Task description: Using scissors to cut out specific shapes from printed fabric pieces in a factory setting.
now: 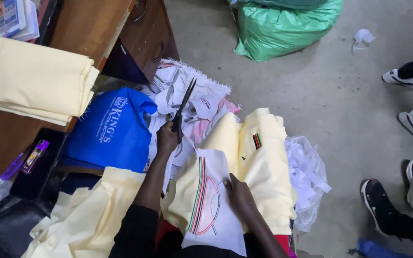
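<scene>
Pale yellow cloth with its white embroidered backing panel was pinned flat under right hand fingers, while black scissors, gripped by the left hand, were best kept close along the stitching.

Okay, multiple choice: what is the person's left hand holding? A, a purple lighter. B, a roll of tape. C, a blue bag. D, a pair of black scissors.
D: the left hand grips a pair of black scissors with the blades pointing away, while the right hand presses on the white embroidered patch.

Tailoring workshop: folded cream fabric, scissors, offcut scraps.
</scene>
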